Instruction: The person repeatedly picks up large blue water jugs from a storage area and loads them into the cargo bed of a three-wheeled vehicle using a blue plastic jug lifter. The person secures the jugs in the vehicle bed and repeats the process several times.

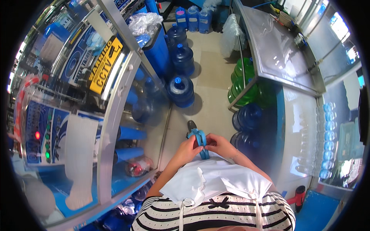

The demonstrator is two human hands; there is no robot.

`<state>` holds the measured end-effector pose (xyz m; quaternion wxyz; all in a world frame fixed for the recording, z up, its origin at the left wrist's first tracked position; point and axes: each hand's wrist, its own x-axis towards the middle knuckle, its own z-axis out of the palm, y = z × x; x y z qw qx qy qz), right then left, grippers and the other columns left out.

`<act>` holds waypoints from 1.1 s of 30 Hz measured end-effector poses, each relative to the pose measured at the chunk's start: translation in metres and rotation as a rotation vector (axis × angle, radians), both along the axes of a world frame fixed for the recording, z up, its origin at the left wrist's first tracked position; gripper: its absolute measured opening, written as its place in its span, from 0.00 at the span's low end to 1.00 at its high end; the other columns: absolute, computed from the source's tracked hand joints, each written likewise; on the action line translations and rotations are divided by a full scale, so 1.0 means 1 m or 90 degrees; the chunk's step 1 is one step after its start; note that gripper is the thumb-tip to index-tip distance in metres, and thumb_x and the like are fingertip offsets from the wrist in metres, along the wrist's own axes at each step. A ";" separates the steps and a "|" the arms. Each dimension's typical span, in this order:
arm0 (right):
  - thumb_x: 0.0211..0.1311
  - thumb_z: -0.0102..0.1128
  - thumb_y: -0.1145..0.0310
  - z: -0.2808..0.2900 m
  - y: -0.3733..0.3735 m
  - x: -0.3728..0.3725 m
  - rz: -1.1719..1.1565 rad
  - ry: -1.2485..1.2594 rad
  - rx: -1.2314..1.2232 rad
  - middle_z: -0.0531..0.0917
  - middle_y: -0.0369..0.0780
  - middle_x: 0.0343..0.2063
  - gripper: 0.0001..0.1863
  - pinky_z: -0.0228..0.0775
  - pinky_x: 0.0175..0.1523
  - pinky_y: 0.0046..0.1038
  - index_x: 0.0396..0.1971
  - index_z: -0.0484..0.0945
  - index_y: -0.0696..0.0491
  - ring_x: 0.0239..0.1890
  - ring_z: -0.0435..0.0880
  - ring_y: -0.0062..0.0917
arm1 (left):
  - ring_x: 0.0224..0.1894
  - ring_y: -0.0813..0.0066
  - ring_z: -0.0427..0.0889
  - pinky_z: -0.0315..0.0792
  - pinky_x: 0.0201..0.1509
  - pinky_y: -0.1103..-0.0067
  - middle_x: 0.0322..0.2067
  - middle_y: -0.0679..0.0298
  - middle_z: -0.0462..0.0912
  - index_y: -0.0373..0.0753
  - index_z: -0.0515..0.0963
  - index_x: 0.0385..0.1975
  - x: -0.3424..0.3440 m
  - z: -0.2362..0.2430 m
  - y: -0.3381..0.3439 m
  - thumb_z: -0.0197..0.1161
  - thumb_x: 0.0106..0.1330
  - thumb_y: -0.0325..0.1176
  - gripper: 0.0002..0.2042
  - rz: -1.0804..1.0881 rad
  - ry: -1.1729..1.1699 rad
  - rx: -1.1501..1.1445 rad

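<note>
The left hand (188, 151) and right hand (218, 145) are holding a blue loop (203, 138); jugs (182, 94) are standing on the floor (210, 92).

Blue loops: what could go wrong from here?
1. The left hand and right hand appear to have only a fingertip grip on the blue loops; they might slip out.
2. If dropped, they could land on the white apron or the floor.
3. A blue bottle stands on the floor ahead of the shoe; stepping forward while looking down could mean a bump.
</note>
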<state>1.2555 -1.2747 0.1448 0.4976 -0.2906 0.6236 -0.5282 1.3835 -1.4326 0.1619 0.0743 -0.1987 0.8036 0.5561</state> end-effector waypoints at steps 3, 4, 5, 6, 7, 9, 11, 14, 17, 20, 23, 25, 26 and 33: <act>0.57 0.62 0.75 0.008 -0.051 -0.051 -0.040 0.030 0.052 0.79 0.35 0.33 0.13 0.70 0.41 0.21 0.42 0.74 0.57 0.35 0.76 0.16 | 0.36 0.69 0.80 0.72 0.41 0.74 0.36 0.56 0.80 0.32 0.70 0.46 -0.061 0.005 -0.059 0.62 0.61 0.30 0.16 0.006 0.025 -0.015; 0.57 0.62 0.76 0.013 -0.064 -0.067 -0.047 0.027 0.023 0.79 0.35 0.33 0.13 0.70 0.41 0.20 0.43 0.74 0.57 0.35 0.76 0.16 | 0.35 0.69 0.79 0.72 0.40 0.74 0.35 0.56 0.80 0.33 0.70 0.45 -0.079 0.009 -0.075 0.62 0.61 0.30 0.15 -0.007 0.069 -0.007; 0.57 0.61 0.76 0.017 -0.078 -0.084 -0.053 0.019 0.012 0.79 0.35 0.33 0.13 0.70 0.41 0.20 0.43 0.74 0.57 0.35 0.76 0.15 | 0.34 0.69 0.79 0.71 0.38 0.74 0.34 0.56 0.80 0.33 0.70 0.44 -0.099 0.014 -0.092 0.62 0.61 0.30 0.15 -0.017 0.107 0.007; 0.57 0.61 0.77 0.020 -0.091 -0.100 -0.060 0.003 -0.014 0.79 0.35 0.33 0.13 0.70 0.41 0.20 0.43 0.74 0.57 0.35 0.76 0.15 | 0.33 0.69 0.79 0.71 0.37 0.74 0.32 0.56 0.80 0.33 0.71 0.44 -0.120 0.019 -0.110 0.62 0.61 0.31 0.14 -0.030 0.128 0.025; 0.57 0.61 0.77 0.023 -0.103 -0.113 -0.082 0.009 0.005 0.79 0.35 0.33 0.13 0.70 0.42 0.20 0.43 0.74 0.57 0.36 0.76 0.15 | 0.30 0.67 0.77 0.70 0.35 0.73 0.30 0.55 0.79 0.34 0.71 0.40 -0.137 0.024 -0.125 0.61 0.61 0.31 0.11 -0.056 0.147 0.057; 0.58 0.59 0.78 0.026 -0.124 -0.137 -0.121 0.003 0.018 0.80 0.35 0.34 0.14 0.71 0.43 0.21 0.44 0.74 0.58 0.37 0.77 0.15 | 0.30 0.65 0.77 0.70 0.34 0.73 0.29 0.54 0.78 0.34 0.71 0.38 -0.169 0.033 -0.149 0.61 0.61 0.32 0.10 -0.092 0.119 0.026; 0.59 0.58 0.79 0.025 -0.141 -0.153 -0.181 -0.093 -0.030 0.80 0.36 0.36 0.14 0.72 0.46 0.22 0.46 0.74 0.58 0.38 0.78 0.16 | 0.32 0.58 0.78 0.70 0.36 0.71 0.30 0.51 0.78 0.35 0.71 0.37 -0.197 0.037 -0.166 0.61 0.61 0.33 0.10 -0.138 0.098 0.004; 0.59 0.57 0.79 0.021 -0.158 -0.184 -0.188 -0.122 0.002 0.81 0.36 0.38 0.15 0.72 0.49 0.24 0.47 0.74 0.59 0.41 0.79 0.18 | 0.36 0.53 0.78 0.70 0.39 0.67 0.33 0.49 0.78 0.35 0.70 0.39 -0.231 0.034 -0.184 0.60 0.60 0.33 0.12 -0.212 0.130 -0.024; 0.60 0.56 0.79 0.013 -0.178 -0.224 -0.173 -0.113 0.045 0.81 0.36 0.38 0.14 0.72 0.50 0.25 0.47 0.74 0.59 0.41 0.79 0.18 | 0.39 0.49 0.77 0.69 0.42 0.65 0.35 0.48 0.77 0.35 0.69 0.43 -0.264 0.023 -0.201 0.61 0.59 0.34 0.15 -0.193 0.135 -0.011; 0.60 0.56 0.78 0.003 -0.199 -0.279 -0.119 -0.062 0.069 0.81 0.37 0.39 0.13 0.73 0.50 0.25 0.46 0.75 0.59 0.41 0.79 0.18 | 0.39 0.49 0.77 0.69 0.43 0.65 0.35 0.48 0.77 0.35 0.67 0.44 -0.307 0.012 -0.221 0.61 0.59 0.34 0.17 -0.173 0.106 -0.027; 0.60 0.55 0.79 -0.008 -0.225 -0.337 -0.050 -0.063 0.038 0.82 0.38 0.39 0.14 0.72 0.50 0.26 0.47 0.73 0.59 0.41 0.79 0.19 | 0.38 0.50 0.78 0.70 0.42 0.66 0.34 0.49 0.77 0.35 0.65 0.43 -0.353 0.004 -0.244 0.61 0.59 0.33 0.17 -0.129 0.057 -0.035; 0.61 0.54 0.79 -0.011 -0.247 -0.382 -0.019 -0.074 0.078 0.81 0.39 0.39 0.16 0.72 0.50 0.26 0.49 0.71 0.59 0.42 0.79 0.19 | 0.37 0.49 0.78 0.70 0.40 0.65 0.32 0.48 0.77 0.34 0.64 0.43 -0.390 0.001 -0.260 0.60 0.60 0.33 0.17 -0.068 0.048 -0.017; 0.61 0.54 0.79 -0.009 -0.255 -0.404 -0.011 -0.119 0.019 0.81 0.38 0.38 0.16 0.72 0.49 0.25 0.50 0.69 0.58 0.41 0.79 0.20 | 0.37 0.47 0.78 0.70 0.39 0.64 0.31 0.47 0.77 0.33 0.63 0.43 -0.408 0.001 -0.268 0.60 0.60 0.33 0.17 -0.026 0.053 0.006; 0.58 0.58 0.75 -0.006 -0.317 -0.555 0.101 -0.160 0.004 0.80 0.36 0.30 0.16 0.70 0.42 0.24 0.45 0.67 0.56 0.34 0.79 0.20 | 0.31 0.59 0.78 0.70 0.36 0.69 0.27 0.53 0.77 0.33 0.67 0.40 -0.524 -0.003 -0.311 0.59 0.62 0.32 0.13 0.116 0.002 0.012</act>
